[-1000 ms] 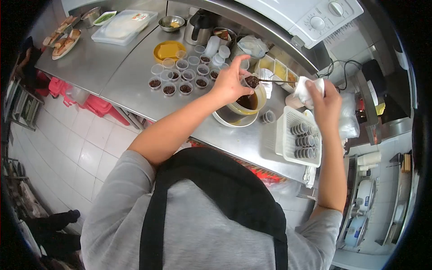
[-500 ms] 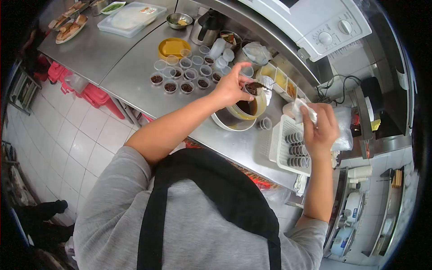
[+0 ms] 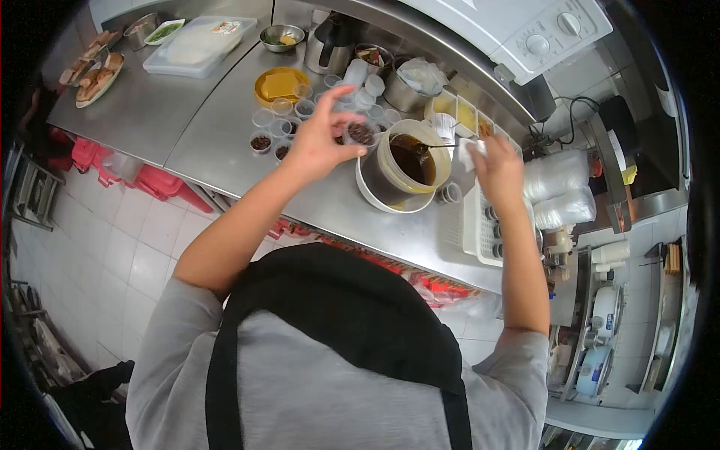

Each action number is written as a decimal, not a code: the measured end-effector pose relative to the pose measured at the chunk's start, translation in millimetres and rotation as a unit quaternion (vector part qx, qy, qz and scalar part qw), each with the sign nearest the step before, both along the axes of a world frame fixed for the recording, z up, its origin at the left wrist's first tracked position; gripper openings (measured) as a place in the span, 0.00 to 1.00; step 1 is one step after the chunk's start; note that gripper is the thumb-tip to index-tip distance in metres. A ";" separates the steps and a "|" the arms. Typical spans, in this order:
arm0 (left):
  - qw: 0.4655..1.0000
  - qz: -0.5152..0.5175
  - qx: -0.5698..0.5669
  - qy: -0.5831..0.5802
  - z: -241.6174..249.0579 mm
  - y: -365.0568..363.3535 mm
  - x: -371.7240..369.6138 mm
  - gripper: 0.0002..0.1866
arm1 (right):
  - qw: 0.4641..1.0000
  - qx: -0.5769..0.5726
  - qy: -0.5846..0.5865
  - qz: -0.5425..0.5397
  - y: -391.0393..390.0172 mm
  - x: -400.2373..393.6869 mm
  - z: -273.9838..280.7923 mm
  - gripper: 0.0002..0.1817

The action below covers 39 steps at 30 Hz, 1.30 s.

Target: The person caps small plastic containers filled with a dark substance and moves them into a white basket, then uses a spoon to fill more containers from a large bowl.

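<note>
In my left hand, between thumb and fingers, is a small clear plastic cup with dark, crumbly contents, held just left of a tub. My right hand is closed on a crumpled white cloth or tissue around the end of a thin dark spoon handle. The spoon's head dips into dark liquid inside the round translucent tub. That tub stands tilted in a white bowl. More cups, some with dark contents, stand left of my left hand.
At the right is a white perforated basket with stacked lidded cups. A yellow dish, a steel jug, a steel bowl and a lidded plastic box stand behind. A white microwave overhangs the back right.
My left hand with the cup has moved left, away from above the tub. The spoon has gone from over the cup down into the dark liquid, and my right hand has shifted left.
</note>
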<state>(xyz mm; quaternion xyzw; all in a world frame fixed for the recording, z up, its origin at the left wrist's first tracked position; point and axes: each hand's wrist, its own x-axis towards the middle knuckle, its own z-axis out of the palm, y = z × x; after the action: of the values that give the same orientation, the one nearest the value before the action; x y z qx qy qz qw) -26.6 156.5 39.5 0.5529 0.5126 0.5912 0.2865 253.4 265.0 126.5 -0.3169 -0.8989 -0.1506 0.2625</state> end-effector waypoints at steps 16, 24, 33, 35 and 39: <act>0.995 0.077 -0.063 -0.030 -59.9 -123.5 -22.1 0.49 | 0.991 -0.134 0.004 -0.003 78.8 -20.2 -56.8 0.24; 0.992 0.079 -0.075 -0.062 -67.3 -137.3 4.4 0.47 | 0.995 -0.093 -0.036 -0.028 75.0 -19.9 -66.2 0.25; 0.997 0.044 -0.048 -0.047 -68.7 -136.1 22.8 0.49 | 0.999 0.041 0.007 0.002 65.5 -14.3 -53.5 0.32; 0.997 0.027 -0.045 -0.049 -66.2 -134.1 21.6 0.50 | 0.989 0.114 0.054 0.076 41.0 -20.8 -37.3 0.27; 0.997 -0.036 -0.028 -0.064 -57.2 -128.4 17.1 0.55 | 0.930 -0.256 0.189 0.186 -45.1 -51.0 -59.4 0.20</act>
<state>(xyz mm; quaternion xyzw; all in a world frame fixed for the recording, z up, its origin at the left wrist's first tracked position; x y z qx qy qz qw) -9.5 28.1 -17.7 0.5238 0.4889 0.6002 0.3554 202.4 219.9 67.1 -0.2235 -0.8836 0.1988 0.3603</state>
